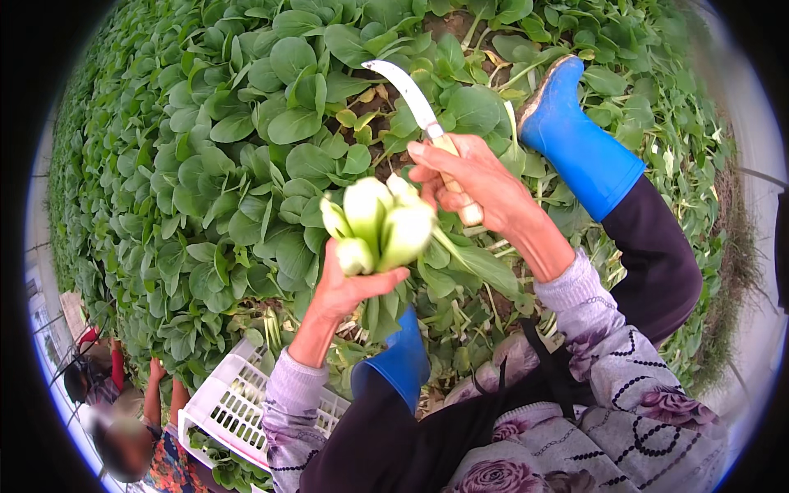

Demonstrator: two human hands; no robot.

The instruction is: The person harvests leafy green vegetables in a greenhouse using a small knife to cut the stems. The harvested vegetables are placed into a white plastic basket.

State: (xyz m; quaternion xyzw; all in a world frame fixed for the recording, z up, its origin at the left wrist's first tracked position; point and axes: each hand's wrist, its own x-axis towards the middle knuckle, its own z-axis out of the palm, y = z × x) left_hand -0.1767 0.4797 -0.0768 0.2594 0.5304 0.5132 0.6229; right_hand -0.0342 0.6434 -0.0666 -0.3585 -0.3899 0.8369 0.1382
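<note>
My left hand [345, 280] grips a bunch of bok choy [382, 228], its pale green stem bases turned up and its leaves hanging below. In my right hand [484, 182] is a harvesting knife with a curved steel blade [407, 92] and a light wooden handle [453, 179]. The blade points up and to the left, apart from the bunch. My right fingers are close beside the stems. Around both hands grow dense bok choy plants [296, 117], with a patch of soil and yellowed leaves [363, 117] beneath the blade.
A white slatted plastic crate [228, 394] holding greens stands at the lower left. Beyond it, two people [166, 450] are among the plants. My blue rubber boots [561, 117] stand among leaves and cut stems. A pale strip [739, 246] borders the bed on the right.
</note>
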